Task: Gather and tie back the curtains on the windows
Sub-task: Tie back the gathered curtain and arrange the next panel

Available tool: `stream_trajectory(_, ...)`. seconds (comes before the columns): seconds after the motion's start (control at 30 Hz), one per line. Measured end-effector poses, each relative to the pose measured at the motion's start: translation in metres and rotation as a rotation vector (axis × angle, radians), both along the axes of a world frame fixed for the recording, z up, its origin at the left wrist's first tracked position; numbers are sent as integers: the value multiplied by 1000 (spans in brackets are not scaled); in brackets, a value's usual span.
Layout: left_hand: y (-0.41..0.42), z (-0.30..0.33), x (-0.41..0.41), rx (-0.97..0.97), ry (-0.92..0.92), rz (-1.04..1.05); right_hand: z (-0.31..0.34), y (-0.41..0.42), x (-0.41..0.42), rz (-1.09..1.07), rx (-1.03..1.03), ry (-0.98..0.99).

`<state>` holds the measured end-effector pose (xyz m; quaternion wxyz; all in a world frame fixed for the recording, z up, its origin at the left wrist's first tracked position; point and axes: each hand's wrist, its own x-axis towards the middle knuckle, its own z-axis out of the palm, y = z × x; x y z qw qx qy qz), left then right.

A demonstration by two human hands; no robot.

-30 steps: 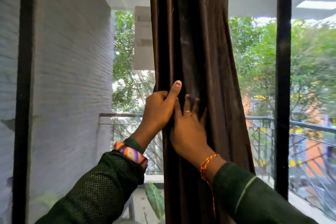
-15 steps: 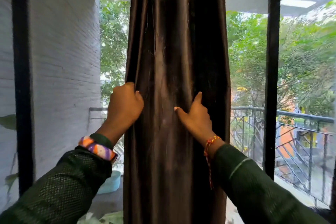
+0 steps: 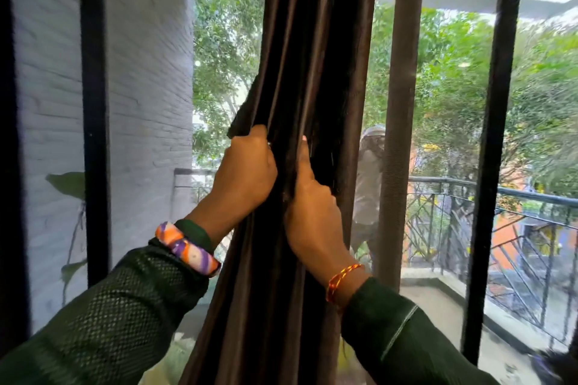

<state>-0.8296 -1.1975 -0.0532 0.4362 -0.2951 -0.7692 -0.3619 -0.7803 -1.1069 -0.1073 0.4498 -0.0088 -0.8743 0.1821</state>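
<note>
A dark brown curtain (image 3: 309, 78) hangs bunched before a window. The left hand (image 3: 247, 166) grips its left folds in a closed fist. The right hand (image 3: 312, 206) clutches folds just beside it, fingers buried in the cloth.

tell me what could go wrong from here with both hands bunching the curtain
1. The left hand grips only the curtain's left folds, so the rest may spread again.
2. The right hand has fingers buried in the pleats; its hold looks loose and could slip.
3. No tie-back is visible, so one hand may have to let go to fetch one.
</note>
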Motion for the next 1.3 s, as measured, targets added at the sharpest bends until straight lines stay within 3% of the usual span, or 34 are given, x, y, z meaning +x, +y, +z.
stream_trajectory(0.17,8,3,16,39,5,-148,-18,-19,7,58,65,-77)
stream_trajectory(0.27,9,3,15,20,-14,-112,-26,-16,15,200,88,-140)
stream_trajectory(0.33,6,5,13,2,-41,-38,-24,-3,22,249,57,-98)
stream_trajectory(0.4,2,5,12,-5,-62,14,-13,20,23,141,9,66)
stream_trajectory(0.5,-3,3,14,-28,-86,58,12,58,22,-84,-232,128)
stream_trajectory(0.6,-4,3,13,-45,-107,92,31,84,17,17,-534,-36)
stream_trajectory(0.67,-4,2,11,-62,-112,101,35,93,11,110,-641,-45)
stream_trajectory(1.0,21,-3,18,-84,-80,-58,24,42,34,-144,-24,-49)
stream_trajectory(1.17,39,-3,32,-42,-78,-196,10,25,40,-140,92,-106)
stream_trajectory(1.3,43,-4,32,33,-86,-299,-3,17,38,-76,70,-159)
